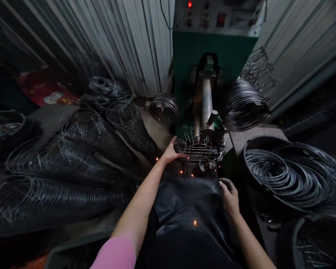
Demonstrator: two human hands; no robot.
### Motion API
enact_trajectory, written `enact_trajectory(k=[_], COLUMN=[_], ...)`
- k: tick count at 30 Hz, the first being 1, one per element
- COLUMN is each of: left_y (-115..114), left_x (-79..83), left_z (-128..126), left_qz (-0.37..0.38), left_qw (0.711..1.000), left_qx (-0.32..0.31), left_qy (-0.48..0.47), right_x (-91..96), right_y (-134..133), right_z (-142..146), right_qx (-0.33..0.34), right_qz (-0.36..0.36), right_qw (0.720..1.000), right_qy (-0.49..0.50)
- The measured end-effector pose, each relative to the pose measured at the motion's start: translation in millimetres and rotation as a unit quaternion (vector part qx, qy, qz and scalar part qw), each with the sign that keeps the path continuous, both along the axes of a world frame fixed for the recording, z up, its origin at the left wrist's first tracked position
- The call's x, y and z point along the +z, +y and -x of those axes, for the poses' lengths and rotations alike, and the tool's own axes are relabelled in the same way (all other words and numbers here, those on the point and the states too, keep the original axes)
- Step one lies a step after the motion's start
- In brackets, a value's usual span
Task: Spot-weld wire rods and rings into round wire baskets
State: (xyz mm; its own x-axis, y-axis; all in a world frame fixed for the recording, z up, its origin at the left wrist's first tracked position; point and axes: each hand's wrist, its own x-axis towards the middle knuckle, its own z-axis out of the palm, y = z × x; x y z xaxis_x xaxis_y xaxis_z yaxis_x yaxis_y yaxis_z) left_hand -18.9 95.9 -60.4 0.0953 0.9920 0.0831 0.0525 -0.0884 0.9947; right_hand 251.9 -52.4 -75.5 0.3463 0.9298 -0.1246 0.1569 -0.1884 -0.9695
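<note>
My left hand [170,153] is closed on the left side of a wire basket [197,152], its thumb and fingers around a small wire ring [180,145] there. The basket sits under the metal arm [207,102] of a green machine [182,59] that looks like a spot welder. Another small ring [207,164] shows at the basket's near side. Orange sparks fly around the basket and over the dark apron [187,201]. My right hand [229,194] is lower right, apart from the basket, its fingers curled; whatever they may hold is hidden.
Tall stacks of wire rings [58,194] lean at the left. Wire loops hang left [164,108] and right [245,106] of the machine. A black tub [248,149] of wire hoops stands at the right, with another bin [289,239] nearer. Corrugated wall panels [145,45] rise behind.
</note>
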Motion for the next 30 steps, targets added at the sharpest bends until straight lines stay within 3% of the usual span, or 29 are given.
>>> enact_trajectory(k=[3,6,9,11,13,15,18,23,26,30], left_y=[-5,-15,-36,-52,-65,-74,-79,-84,-85,-84], left_x=[-19.5,-14.4,6.7,22.6,37.7,51.2,67.3,77.3,76.2,75.0], left_z=[-2,0,5,5,-1,-10,-23,-36,-39,-37], left_qz=[0.023,0.003,-0.068,-0.118,-0.143,-0.155,-0.173,-0.186,-0.174,-0.153], left_qw=[0.994,0.997,0.993,0.972,0.941,0.912,0.889,0.871,0.873,0.882], left_qx=[0.039,0.059,0.029,0.003,-0.009,-0.011,-0.02,-0.037,-0.039,-0.053], left_qy=[-0.097,-0.05,0.093,0.203,0.308,0.379,0.424,0.453,0.454,0.442], right_x=[-26.1,-20.2,26.0,64.3,94.4,110.0,109.2,82.8,74.3,79.4], right_y=[-18,-19,-4,12,29,44,56,46,38,37], right_z=[-7,-12,-3,10,26,39,53,66,66,56], right_qx=[0.116,0.195,0.261,0.29,0.314,0.333,0.306,0.206,0.234,0.32], right_qz=[-0.034,-0.059,-0.108,-0.126,-0.095,-0.057,-0.048,-0.115,-0.122,-0.129], right_qw=[0.977,0.944,0.916,0.897,0.879,0.868,0.886,0.941,0.945,0.915], right_qy=[-0.177,-0.261,-0.287,-0.31,-0.346,-0.365,-0.344,-0.241,-0.194,-0.209])
